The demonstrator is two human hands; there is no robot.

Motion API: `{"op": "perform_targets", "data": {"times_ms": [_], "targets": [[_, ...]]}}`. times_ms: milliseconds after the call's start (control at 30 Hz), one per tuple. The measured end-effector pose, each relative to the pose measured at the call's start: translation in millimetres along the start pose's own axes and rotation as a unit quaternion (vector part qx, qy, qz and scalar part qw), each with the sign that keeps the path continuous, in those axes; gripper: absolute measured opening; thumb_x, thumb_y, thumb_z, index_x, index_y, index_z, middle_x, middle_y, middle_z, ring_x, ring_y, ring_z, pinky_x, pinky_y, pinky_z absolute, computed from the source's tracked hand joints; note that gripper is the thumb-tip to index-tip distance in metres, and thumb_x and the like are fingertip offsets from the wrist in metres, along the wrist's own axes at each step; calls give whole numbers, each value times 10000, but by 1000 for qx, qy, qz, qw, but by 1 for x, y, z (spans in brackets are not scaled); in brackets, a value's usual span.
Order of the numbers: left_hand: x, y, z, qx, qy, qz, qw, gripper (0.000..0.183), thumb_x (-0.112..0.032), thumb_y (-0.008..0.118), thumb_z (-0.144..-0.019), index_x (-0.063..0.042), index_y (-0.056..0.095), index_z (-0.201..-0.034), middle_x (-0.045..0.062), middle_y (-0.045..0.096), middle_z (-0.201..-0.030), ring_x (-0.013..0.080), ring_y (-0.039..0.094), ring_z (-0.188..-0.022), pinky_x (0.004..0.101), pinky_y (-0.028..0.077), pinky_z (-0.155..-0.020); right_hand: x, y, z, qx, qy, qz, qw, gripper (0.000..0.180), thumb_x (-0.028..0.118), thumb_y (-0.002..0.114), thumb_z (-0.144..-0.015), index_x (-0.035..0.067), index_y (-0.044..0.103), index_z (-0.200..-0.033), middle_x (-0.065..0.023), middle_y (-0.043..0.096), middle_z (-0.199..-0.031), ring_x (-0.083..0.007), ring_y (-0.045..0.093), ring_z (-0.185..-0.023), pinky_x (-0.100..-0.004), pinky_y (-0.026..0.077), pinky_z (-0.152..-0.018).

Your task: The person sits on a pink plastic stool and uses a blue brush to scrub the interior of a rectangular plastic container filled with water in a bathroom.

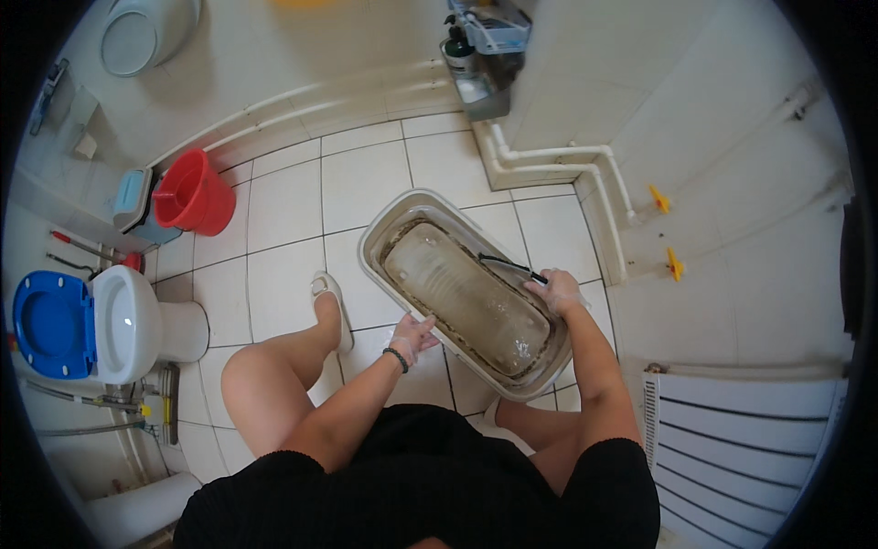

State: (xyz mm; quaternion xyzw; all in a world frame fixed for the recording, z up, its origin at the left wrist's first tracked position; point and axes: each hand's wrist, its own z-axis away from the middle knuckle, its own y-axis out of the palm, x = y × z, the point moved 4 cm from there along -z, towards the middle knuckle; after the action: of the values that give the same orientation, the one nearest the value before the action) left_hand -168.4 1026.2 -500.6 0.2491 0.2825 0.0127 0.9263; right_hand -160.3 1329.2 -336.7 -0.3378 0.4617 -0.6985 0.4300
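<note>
A pale oblong plastic tub (449,351) stands on the tiled floor in front of me, with shallow murky water and a dark line of grime around its inner base. My right hand (557,291), in a clear disposable glove, grips a slim black-handled brush (511,263) over the tub's right side; its head touches the inner wall. My left hand (413,336), gloved the same way and with a dark bead bracelet at the wrist, is at the tub's near left rim, fingers apart. Whether those fingers press on the rim, I cannot tell.
A red bucket (218,204) and a bin (132,195) stand at the upper left, above a toilet (125,322) with its blue seat raised. Pipes run along the walls. A white radiator (741,439) is at the lower right, a bottle shelf (490,103) at the top.
</note>
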Motion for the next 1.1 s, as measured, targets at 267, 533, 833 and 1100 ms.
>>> {"op": "perform_targets", "data": {"times_ms": [267,533,833,1100], "targets": [[7,8,-29,-26,-7,72,997,336,-172,639,-810,-86,395,-1026,83,534,-929,196,587,-774,362,539,-677,8,9,-81,0,-74,49,996,477,527,555,-767,62,632,-833,-165,617,-818,-330,580,-815,-405,454,-726],[-4,27,-41,-69,17,146,987,235,-112,598,-836,-83,401,-962,94,550,-902,207,588,-781,375,524,-744,30,4,-134,-24,-109,107,988,398,437,537,-811,46,604,-843,-156,598,-886,-320,558,-888,-405,448,-761],[0,20,-48,-40,-128,40,990,239,-264,528,-872,-37,460,-907,110,533,-788,240,574,-667,360,532,-606,17,-22,-96,-84,-45,99,991,328,332,445,-887,28,505,-994,-164,605,-919,-320,574,-909,-427,461,-759],[-166,25,2,61,245,-770,587,242,-290,548,-784,-57,595,-833,153,629,-831,283,613,-765,376,480,-674,37,-98,2,-29,-23,71,997,289,279,427,-881,19,501,-983,-201,604,-925,-363,575,-891,-438,455,-765]]}}
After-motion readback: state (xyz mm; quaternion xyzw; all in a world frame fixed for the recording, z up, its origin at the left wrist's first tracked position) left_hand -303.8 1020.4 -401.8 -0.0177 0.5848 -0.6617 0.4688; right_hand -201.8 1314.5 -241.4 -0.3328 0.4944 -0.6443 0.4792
